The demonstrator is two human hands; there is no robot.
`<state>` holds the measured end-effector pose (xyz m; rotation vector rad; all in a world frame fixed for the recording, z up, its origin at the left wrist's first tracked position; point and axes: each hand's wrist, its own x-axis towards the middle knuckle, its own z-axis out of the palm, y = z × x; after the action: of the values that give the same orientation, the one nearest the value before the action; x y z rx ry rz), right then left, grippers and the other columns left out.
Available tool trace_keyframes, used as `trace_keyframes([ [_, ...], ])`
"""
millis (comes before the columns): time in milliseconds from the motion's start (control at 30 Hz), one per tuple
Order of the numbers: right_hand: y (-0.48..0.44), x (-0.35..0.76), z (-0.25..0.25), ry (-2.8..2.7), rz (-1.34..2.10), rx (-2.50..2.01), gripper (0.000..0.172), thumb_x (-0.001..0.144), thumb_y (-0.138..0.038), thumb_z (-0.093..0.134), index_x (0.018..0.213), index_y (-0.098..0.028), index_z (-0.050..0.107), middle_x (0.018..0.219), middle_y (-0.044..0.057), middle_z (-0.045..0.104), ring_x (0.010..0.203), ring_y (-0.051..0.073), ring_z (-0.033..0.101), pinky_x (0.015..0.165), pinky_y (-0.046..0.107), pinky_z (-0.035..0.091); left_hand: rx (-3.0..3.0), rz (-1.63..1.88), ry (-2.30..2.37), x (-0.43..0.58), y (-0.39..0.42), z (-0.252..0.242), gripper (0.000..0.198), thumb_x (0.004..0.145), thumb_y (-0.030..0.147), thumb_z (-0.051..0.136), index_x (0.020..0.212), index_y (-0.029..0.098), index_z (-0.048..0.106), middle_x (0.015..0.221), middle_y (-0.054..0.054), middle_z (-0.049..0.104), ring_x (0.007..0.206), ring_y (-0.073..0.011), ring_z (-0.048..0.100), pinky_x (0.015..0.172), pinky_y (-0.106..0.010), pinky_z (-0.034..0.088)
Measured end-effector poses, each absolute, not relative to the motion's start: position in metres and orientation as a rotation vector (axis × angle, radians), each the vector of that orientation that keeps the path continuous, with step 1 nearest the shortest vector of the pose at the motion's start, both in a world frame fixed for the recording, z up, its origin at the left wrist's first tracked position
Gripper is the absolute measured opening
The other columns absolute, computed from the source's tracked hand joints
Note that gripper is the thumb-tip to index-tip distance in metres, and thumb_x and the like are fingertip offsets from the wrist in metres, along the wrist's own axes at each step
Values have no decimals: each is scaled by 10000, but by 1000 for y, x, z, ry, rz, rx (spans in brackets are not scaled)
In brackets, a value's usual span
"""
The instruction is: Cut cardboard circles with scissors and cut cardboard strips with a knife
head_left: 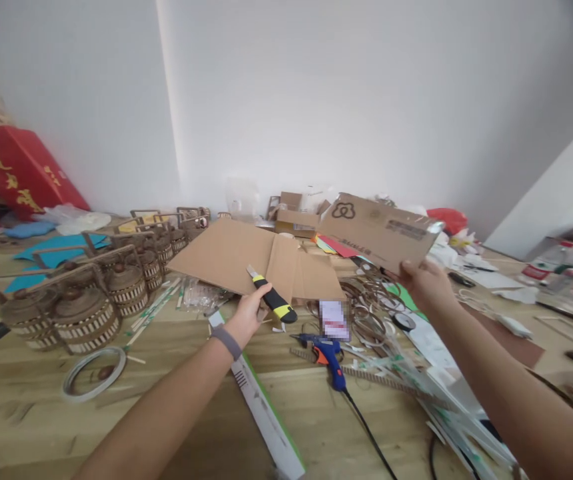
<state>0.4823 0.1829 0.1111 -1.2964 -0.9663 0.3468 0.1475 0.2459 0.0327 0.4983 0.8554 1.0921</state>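
My left hand (247, 315), with a grey band at the wrist, is closed around a black and yellow utility knife (277, 301). The knife's blade tip points up and away over a large brown cardboard sheet (231, 250) with creased flaps. Whether my left fingers also touch that sheet, I cannot tell. On the right, my right hand (429, 283) pinches the lower right corner of a printed cardboard piece (376, 230), raised above the clutter. Below the sheet lies a blue glue gun (334, 363), its black cord running towards me.
Several woven lidded baskets (84, 320) with tall handles stand at left, near a roll of tape (94, 373). A long white and green box (266, 413) lies in front. Curled strips (366, 313) and plastic strips (431, 393) clutter the right. An open carton (296, 219) stands by the wall.
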Motion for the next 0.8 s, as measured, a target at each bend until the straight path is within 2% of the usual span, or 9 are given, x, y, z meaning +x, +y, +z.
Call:
trace_keyframes([
  [67,173,473,98,-949,474,-1276,292,972,-346,640,1202,-167,637,1139,77,693,945,214,699,799,408,608,481,1100,882,151,255,29,377,961,357,637,1281,164,591,1284,-110,617,1084,-245,646,904,-454,568],
  [167,158,455,81,-963,604,-1238,201,859,-316,715,1030,-218,672,942,51,749,824,239,739,698,413,647,468,1103,906,152,270,25,375,962,358,635,1283,168,591,1286,-108,616,1084,-245,645,905,-455,568],
  [233,149,442,73,-1003,653,-1213,216,788,-321,743,982,-262,667,920,45,766,828,261,752,701,439,658,461,1094,927,151,278,22,373,963,359,634,1282,171,591,1287,-107,616,1085,-244,645,905,-454,568],
  [367,138,414,60,-1124,665,-1174,295,770,-440,762,1013,-300,671,1029,30,779,973,260,742,870,484,619,451,1016,985,146,287,17,374,965,359,631,1286,172,589,1288,-105,616,1084,-244,645,905,-458,569],
  [467,129,399,55,-1218,632,-1186,307,737,-510,795,939,-288,733,1007,37,796,1042,285,719,1020,540,521,454,886,1046,135,290,21,379,964,363,630,1289,172,587,1289,-105,614,1086,-246,644,907,-462,568],
  [567,115,392,57,-1350,571,-1208,259,718,-499,824,880,-300,800,1053,54,798,1153,317,668,1133,557,399,479,750,1089,113,286,33,380,963,383,630,1275,169,595,1264,-103,627,1070,-243,651,894,-455,571],
  [600,109,391,59,-1417,537,-1207,239,725,-496,820,882,-316,813,1084,55,794,1191,323,646,1150,556,376,496,708,1087,104,281,38,375,965,408,622,1243,157,614,1221,-104,654,1030,-232,668,873,-439,576],
  [700,91,383,61,-1649,413,-1197,187,805,-503,743,908,-370,825,1165,51,774,1261,328,602,1152,569,365,570,606,1055,73,256,51,518,916,576,598,1030,84,717,928,-179,747,803,-298,734,664,-373,578],
  [800,71,364,48,-1854,318,-1189,226,934,-411,592,984,-405,812,1239,33,747,1286,306,590,1130,576,392,656,552,1047,38,216,56,422,800,530,751,918,126,750,777,-149,766,620,-287,722,572,-343,558],
])
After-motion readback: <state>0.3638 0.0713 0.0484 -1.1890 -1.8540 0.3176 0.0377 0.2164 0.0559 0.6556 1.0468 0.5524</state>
